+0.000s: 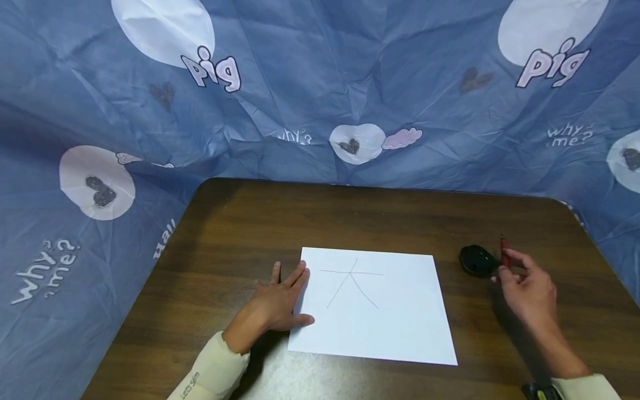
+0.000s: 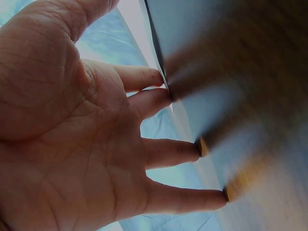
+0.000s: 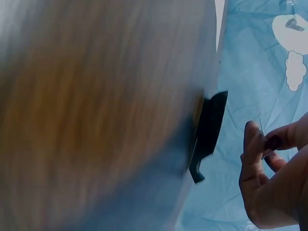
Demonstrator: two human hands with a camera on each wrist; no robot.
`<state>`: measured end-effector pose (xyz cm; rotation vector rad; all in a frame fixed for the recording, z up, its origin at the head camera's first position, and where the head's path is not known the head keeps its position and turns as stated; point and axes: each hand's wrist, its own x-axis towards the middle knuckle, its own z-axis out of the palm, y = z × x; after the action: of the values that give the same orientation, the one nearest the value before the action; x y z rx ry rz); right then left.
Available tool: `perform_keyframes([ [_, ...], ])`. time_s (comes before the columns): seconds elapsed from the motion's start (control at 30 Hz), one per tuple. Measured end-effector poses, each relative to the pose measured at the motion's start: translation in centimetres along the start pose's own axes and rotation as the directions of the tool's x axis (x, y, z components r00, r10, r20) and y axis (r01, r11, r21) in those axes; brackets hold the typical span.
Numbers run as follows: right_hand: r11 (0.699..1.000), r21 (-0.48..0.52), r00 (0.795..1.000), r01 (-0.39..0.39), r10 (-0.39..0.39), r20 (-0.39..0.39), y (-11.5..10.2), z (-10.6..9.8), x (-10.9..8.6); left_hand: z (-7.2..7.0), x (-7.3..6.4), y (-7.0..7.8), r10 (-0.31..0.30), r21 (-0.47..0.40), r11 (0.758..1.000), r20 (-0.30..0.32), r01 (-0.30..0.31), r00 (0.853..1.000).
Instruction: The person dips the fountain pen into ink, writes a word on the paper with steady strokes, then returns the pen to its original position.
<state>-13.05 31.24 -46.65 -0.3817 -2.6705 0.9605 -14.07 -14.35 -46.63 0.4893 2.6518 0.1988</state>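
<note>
A white sheet of paper [image 1: 400, 311] lies on the wooden table, with thin dark strokes drawn on its upper left part: a crossbar and lines that branch downward. My left hand [image 1: 277, 303] rests at the paper's left edge, fingers spread, the thumb lying over the sheet. In the left wrist view, the fingertips of that hand [image 2: 96, 139] meet the paper edge and the tabletop. My right hand [image 1: 532, 289] pinches a red pen [image 1: 503, 250] between thumb and fingers, its thin end up. Just left of it sits a black rounded object [image 1: 477, 261].
The brown wooden table [image 1: 390, 216] has rounded far corners. Behind it and to the sides hangs a blue printed cloth [image 1: 280, 111]. A dark watch [image 1: 541, 390] is on the right wrist.
</note>
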Motion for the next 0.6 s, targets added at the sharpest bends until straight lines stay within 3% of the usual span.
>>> perform_keyframes([
  [0.1,0.994,-0.058,0.995,0.094,-0.096,-0.029,0.5,-0.2,0.2,-0.1,0.0,0.1,-0.004,-0.004,1.000,0.005,0.004,1.000],
  [0.23,0.966,-0.129,0.972,0.225,-0.232,-0.040,1.3,-0.5,0.3,-0.2,0.0,0.1,-0.007,-0.008,1.000,0.006,0.007,1.000],
  [0.33,0.946,-0.171,0.957,0.276,-0.286,-0.037,1.7,-0.8,0.4,-0.2,-0.1,0.1,-0.001,-0.003,1.000,0.002,0.001,1.000],
  [0.43,0.939,-0.202,0.957,0.279,-0.288,-0.015,2.0,-0.9,0.5,-0.3,-0.1,0.0,0.003,-0.002,1.000,-0.001,-0.003,1.000],
  [0.6,0.946,-0.231,0.974,0.228,-0.223,0.050,2.2,-0.9,0.6,-0.3,-0.2,0.0,-0.001,0.001,1.000,-0.003,0.001,1.000],
])
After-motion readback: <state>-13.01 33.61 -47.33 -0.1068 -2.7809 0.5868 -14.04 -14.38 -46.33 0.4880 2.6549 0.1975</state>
